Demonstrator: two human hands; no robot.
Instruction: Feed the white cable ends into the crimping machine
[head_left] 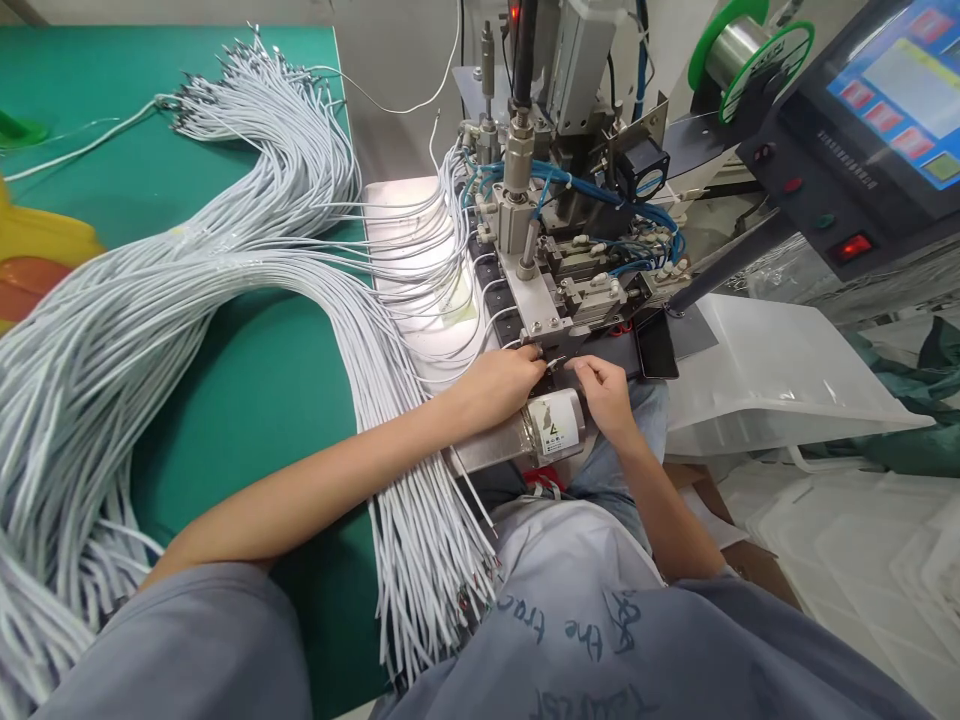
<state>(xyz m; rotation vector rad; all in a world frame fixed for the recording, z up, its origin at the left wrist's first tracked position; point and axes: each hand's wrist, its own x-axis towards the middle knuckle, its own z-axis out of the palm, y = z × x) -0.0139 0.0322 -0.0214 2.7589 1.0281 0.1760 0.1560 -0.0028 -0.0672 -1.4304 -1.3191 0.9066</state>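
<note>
At the near edge of the machine [534,298], a white cable tip [556,363] lies between my left hand [496,388] and right hand [606,398], both curled (I cannot tell what either grips), and a loose pinch could skew it.

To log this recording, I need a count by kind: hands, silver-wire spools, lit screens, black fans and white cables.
Hands: 2, the left hand and right hand
Silver-wire spool: 1
Lit screen: 1
Black fan: 1
Total: 5, leaving out the white cables, too many and overlapping to count
</note>
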